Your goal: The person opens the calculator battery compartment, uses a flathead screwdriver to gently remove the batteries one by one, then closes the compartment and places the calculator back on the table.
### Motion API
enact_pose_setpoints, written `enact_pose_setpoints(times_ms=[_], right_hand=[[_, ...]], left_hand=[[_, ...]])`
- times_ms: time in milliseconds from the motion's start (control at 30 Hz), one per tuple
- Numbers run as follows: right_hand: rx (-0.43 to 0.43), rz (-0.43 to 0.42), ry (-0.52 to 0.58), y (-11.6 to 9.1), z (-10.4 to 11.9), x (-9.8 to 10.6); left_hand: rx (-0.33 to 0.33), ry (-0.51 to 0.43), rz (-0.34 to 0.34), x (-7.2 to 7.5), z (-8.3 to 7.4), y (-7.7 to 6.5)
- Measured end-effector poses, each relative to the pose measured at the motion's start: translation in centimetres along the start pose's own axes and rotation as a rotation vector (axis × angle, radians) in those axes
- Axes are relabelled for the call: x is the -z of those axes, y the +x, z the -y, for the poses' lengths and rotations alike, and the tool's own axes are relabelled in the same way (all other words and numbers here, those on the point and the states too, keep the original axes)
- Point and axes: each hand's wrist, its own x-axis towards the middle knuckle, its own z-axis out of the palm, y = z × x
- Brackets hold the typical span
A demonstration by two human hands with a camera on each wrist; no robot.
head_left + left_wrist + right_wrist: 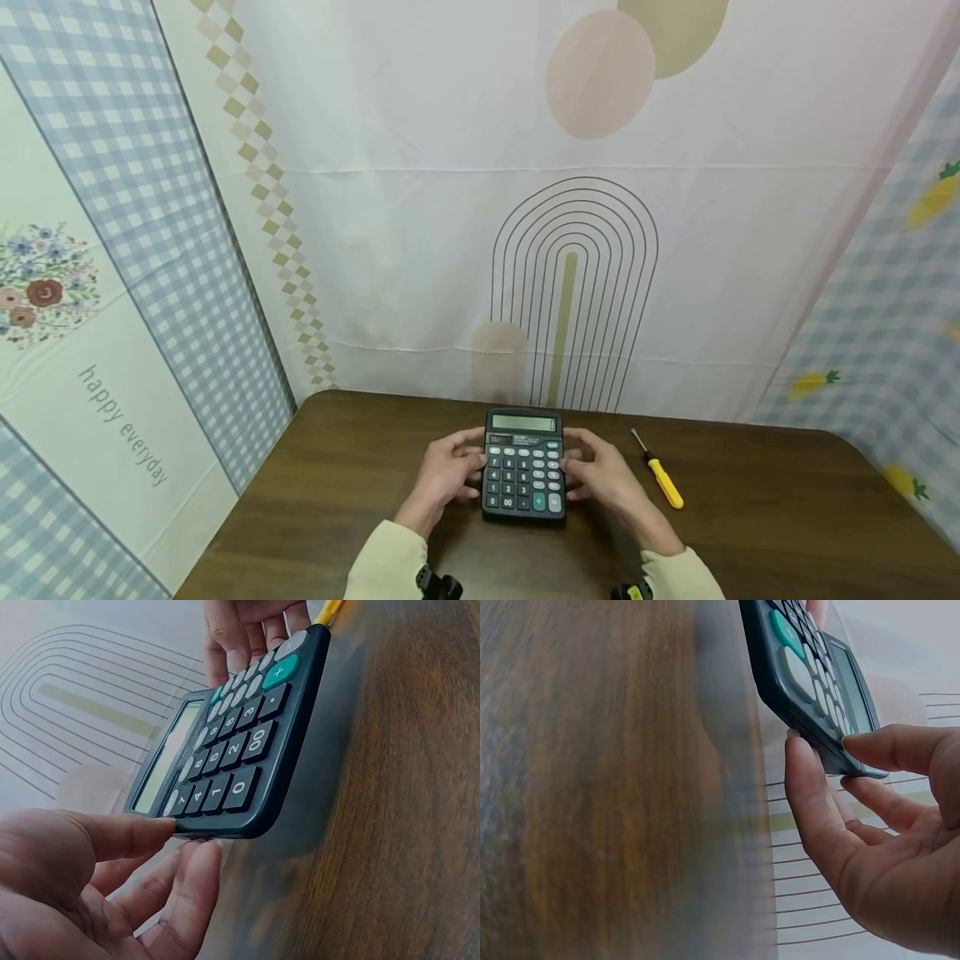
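Observation:
A black desk calculator [523, 467] is held between both hands above the table, its keys and lit-grey display [166, 761] facing up toward the head camera. My left hand [447, 473] grips its left edge, thumb on top near the 7 key and fingers underneath. On the opposite edge my right hand [597, 472] pinches it the same way, as the right wrist view shows with thumb [889, 746] above and fingertips below. To the right of the right hand lies a screwdriver [660, 473] with a yellow handle and a thin metal shaft.
The brown wooden table [337, 500] has rounded back corners. Behind it hangs a white cloth [390, 250] with printed arches, and blue checked cloths [150, 167] hang at the left and right sides.

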Motion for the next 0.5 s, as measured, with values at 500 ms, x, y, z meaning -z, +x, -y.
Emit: enact_pose_setpoints(times_ms=[500], right_hand=[[0.052,-0.034,-0.062,-0.39,0.54,0.0]], left_hand=[[-0.021,-0.065,-0.061,-0.34,-0.18,0.03]])
